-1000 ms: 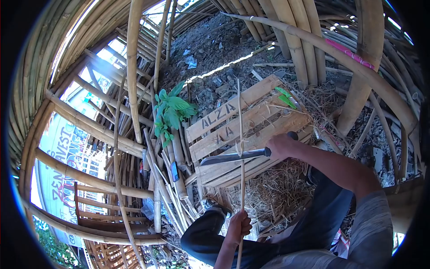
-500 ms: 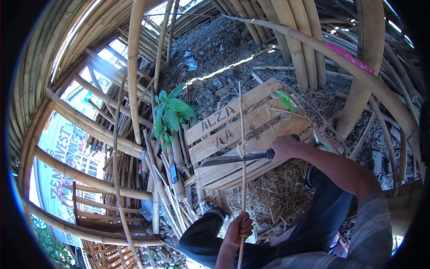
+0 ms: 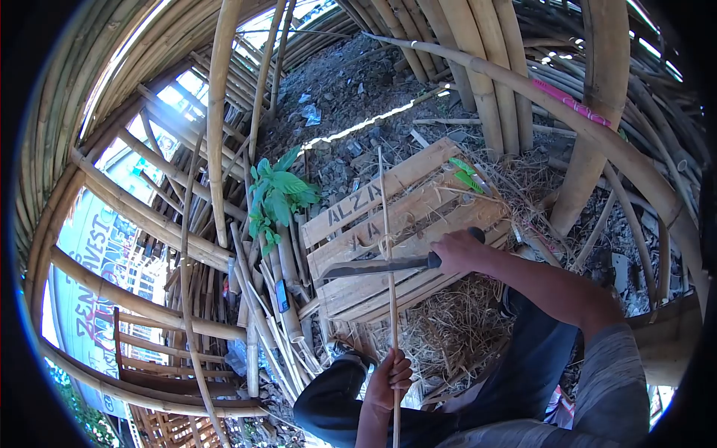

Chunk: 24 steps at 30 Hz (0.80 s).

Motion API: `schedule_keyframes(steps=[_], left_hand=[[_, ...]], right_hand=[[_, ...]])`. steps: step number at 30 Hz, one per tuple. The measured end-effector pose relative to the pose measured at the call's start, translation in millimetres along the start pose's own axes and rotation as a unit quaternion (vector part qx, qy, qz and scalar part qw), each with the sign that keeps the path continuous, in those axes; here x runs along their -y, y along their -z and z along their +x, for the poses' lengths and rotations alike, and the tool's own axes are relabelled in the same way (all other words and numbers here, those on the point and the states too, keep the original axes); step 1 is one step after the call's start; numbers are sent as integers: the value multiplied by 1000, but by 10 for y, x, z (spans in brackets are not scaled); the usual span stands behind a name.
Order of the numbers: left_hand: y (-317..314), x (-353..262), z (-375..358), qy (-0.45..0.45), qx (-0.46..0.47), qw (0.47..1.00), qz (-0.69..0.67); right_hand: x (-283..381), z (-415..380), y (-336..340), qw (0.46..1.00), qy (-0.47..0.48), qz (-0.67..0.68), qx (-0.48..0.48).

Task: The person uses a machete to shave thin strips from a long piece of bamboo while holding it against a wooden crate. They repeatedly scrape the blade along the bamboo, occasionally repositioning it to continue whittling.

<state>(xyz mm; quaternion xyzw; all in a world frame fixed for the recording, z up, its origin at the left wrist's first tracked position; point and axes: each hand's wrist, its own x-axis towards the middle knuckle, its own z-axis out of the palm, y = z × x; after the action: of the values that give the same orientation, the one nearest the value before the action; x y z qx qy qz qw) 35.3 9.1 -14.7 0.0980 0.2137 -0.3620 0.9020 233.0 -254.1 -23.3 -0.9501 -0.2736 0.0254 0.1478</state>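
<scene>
My right hand [image 3: 455,252] is closed on the dark handle of a machete [image 3: 373,266], whose long blade points left. The blade crosses a thin bamboo strip [image 3: 393,313] and touches it, with small shavings curling at that spot. Lower down, my left hand [image 3: 390,378] is wrapped round the same strip, which runs upward over a slatted wooden crate [image 3: 351,239] lettered "ALZA".
A leafy green plant [image 3: 280,190] stands left of the crate, above a phone-like blue object [image 3: 281,296] among bamboo poles. A green item [image 3: 467,173] lies on the crate's upper right. Straw [image 3: 463,328] covers the ground below it. Thick bamboo posts [image 3: 597,112] rise at the right.
The whole view has shifted slightly, with the crate and plant now a little further left. Both hands keep their holds, and my left hand sits slightly higher relative to the crate.
</scene>
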Motion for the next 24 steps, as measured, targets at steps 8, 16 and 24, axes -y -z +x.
schedule_keyframes(steps=[8,16,24], left_hand=[[-107,-230,-94,7,-27,994,102],[51,-88,-448,44,21,999,-18],[-15,-97,-467,-24,-98,980,172]], right_hand=[[334,-161,-71,991,17,91,94],[-115,132,-15,980,-179,78,39],[-763,-70,90,919,-296,261,1]])
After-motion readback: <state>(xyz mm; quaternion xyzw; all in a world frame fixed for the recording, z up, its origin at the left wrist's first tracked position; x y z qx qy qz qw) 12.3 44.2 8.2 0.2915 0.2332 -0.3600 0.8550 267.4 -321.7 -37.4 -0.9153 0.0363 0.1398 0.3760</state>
